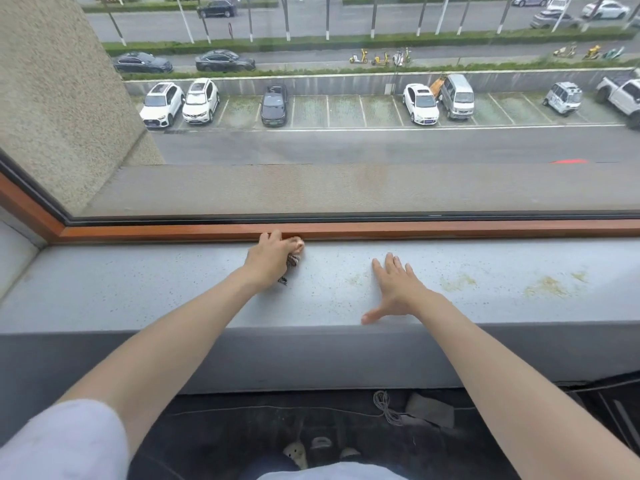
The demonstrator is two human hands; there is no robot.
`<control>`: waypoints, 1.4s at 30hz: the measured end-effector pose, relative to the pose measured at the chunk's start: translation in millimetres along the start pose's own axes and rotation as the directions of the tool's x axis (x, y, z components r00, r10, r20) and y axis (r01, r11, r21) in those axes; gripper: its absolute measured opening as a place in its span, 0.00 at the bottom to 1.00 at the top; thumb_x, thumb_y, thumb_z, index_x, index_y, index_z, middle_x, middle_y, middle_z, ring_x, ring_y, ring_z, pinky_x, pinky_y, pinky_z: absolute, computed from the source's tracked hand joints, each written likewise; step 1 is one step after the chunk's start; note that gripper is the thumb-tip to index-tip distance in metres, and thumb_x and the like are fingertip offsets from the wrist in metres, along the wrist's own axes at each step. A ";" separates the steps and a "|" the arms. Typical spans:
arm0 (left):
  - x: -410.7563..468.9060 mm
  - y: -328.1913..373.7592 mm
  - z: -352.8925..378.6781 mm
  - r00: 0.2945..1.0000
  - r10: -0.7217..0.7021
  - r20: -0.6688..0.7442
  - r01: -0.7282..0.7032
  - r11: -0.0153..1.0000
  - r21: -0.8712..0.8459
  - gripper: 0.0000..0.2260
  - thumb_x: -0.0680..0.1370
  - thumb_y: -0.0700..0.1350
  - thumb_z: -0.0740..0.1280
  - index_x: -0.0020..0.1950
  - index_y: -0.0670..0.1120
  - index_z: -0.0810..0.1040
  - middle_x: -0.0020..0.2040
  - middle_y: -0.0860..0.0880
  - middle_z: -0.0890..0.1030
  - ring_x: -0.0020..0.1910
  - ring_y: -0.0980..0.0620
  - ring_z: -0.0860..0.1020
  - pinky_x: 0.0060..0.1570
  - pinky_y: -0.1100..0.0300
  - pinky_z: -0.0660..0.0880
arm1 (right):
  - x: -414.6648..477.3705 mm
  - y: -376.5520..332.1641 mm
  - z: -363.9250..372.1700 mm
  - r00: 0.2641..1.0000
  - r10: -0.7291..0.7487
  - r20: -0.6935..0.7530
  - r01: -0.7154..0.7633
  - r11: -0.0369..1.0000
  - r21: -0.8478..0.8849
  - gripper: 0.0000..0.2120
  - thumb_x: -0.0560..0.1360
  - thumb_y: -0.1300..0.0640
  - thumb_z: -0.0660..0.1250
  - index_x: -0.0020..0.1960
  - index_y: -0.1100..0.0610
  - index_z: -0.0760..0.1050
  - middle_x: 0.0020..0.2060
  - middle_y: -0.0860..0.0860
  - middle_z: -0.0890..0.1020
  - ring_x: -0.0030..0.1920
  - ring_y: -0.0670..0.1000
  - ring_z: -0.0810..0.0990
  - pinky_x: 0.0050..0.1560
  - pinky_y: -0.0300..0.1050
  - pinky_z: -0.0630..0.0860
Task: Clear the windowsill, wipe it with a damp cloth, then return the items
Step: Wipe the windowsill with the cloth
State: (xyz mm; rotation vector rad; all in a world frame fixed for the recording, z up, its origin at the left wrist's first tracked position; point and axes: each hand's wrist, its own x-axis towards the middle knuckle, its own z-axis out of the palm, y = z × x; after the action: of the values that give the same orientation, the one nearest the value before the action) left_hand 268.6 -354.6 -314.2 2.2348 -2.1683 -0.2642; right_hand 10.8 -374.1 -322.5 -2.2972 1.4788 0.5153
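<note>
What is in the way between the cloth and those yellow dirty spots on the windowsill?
Only the person's own right hand. It lies flat on the windowsill, between the cloth gripped by the left hand and the yellow spots further right. Nothing else shows on that stretch.

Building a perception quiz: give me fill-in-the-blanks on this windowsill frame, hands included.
The left hand grips the ___.
The right hand rests on the windowsill holding ___.
Yellowish stains lie to the ___ of the right hand.
Missing: cloth; nothing; right.
</note>
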 end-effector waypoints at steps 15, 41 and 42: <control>-9.5 34.0 12.9 0.938 0.341 0.059 -0.344 0.937 0.059 0.28 0.73 0.30 0.55 0.67 0.54 0.71 0.54 0.46 0.67 0.52 0.46 0.66 0.36 0.54 0.67 | 2.8 -14.0 -0.1 0.999 -0.004 -0.036 0.003 0.999 -0.033 0.62 0.62 0.31 0.71 0.77 0.59 0.39 0.76 0.64 0.41 0.76 0.60 0.39 0.75 0.55 0.37; -21.0 -9.8 13.1 0.827 0.558 0.063 -0.556 0.830 -0.056 0.29 0.73 0.28 0.57 0.68 0.54 0.72 0.51 0.47 0.66 0.53 0.48 0.65 0.43 0.54 0.71 | -6.8 -40.1 12.7 0.998 0.010 -0.067 -0.013 0.999 -0.044 0.63 0.59 0.28 0.70 0.78 0.56 0.40 0.77 0.60 0.43 0.77 0.56 0.40 0.75 0.55 0.35; -12.0 -12.6 8.3 0.880 0.473 0.045 -0.471 0.881 -0.039 0.29 0.74 0.29 0.56 0.70 0.54 0.70 0.54 0.46 0.66 0.56 0.46 0.66 0.44 0.55 0.70 | -9.9 -41.7 14.4 0.998 0.009 -0.068 -0.011 0.999 -0.032 0.63 0.59 0.28 0.70 0.78 0.55 0.40 0.77 0.60 0.43 0.77 0.56 0.40 0.75 0.56 0.35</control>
State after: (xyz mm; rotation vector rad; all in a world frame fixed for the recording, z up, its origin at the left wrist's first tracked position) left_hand 279.8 -341.3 -322.7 1.6196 -2.6248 -0.3359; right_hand 43.6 -343.2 -326.0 -2.3549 1.5250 0.4714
